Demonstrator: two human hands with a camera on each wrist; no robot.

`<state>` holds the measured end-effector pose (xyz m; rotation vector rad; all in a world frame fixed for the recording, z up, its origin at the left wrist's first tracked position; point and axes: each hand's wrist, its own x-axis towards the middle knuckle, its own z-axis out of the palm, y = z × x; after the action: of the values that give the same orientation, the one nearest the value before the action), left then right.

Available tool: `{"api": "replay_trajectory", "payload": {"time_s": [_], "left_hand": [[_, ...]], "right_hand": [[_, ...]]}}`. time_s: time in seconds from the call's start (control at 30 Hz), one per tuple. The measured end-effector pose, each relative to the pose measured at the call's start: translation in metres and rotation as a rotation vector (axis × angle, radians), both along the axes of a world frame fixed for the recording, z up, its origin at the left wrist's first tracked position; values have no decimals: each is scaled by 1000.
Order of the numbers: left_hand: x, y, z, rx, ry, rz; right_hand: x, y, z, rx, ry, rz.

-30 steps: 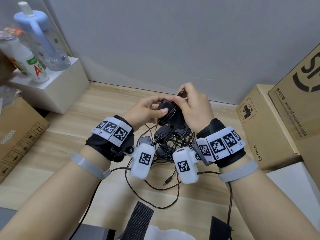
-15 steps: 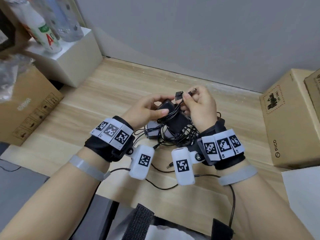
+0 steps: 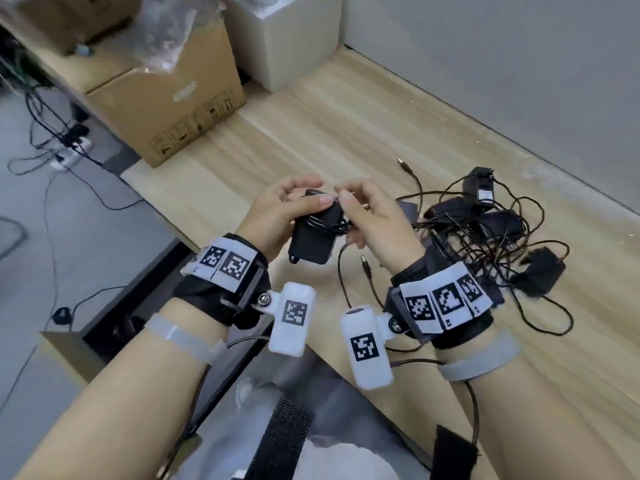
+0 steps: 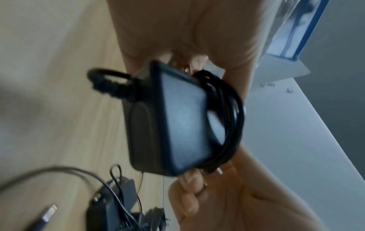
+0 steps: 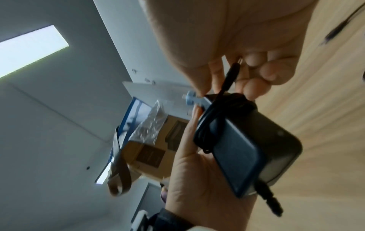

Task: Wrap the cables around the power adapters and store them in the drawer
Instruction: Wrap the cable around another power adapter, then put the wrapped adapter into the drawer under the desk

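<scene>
My left hand (image 3: 311,194) grips a black power adapter (image 3: 313,237) above the wooden desk's front left part, with its cable (image 3: 329,221) coiled round the body. My right hand (image 3: 344,200) pinches the cable's end at the adapter's top. The right wrist view shows the barrel plug (image 5: 231,75) held between my right fingers (image 5: 254,87), right above the wound adapter (image 5: 247,140). In the left wrist view the coil (image 4: 227,117) wraps the adapter (image 4: 177,121) tightly. Several more adapters lie in a tangled pile (image 3: 485,220) to the right.
A loose cable with a barrel plug (image 3: 365,268) runs under my right wrist. A cardboard box (image 3: 166,98) and a white box (image 3: 287,39) stand at the desk's far left. Beyond the desk's left edge (image 3: 166,216) is grey floor with a power strip (image 3: 69,147).
Both hands have carried the wound adapter left, away from the pile. The head view has swung left and down, so the desk's left edge and the floor now show.
</scene>
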<state>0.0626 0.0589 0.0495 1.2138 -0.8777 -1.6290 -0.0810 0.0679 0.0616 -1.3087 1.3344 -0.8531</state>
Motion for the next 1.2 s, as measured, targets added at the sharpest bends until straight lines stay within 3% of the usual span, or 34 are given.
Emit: {"api": "replay_trajectory", "payload": {"time_s": [0.17, 0.43, 0.63, 0.83, 0.9, 1.03, 1.2], "left_hand": [[74, 35, -10, 18, -46, 104], [191, 98, -55, 128, -295, 253], [250, 155, -141, 349, -517, 325], [277, 227, -215, 567, -944, 473], [277, 245, -232, 657, -954, 499], [275, 270, -262, 758, -819, 529], [271, 286, -277, 721, -757, 510]], "right_hand": [[78, 15, -11, 58, 88, 220], [197, 57, -57, 205, 104, 481], [242, 98, -143, 368, 325, 590], [263, 133, -229, 521, 651, 700], [271, 140, -250, 530, 764, 779], [283, 154, -279, 460, 1039, 953], [290, 163, -297, 461, 1096, 1006]]}}
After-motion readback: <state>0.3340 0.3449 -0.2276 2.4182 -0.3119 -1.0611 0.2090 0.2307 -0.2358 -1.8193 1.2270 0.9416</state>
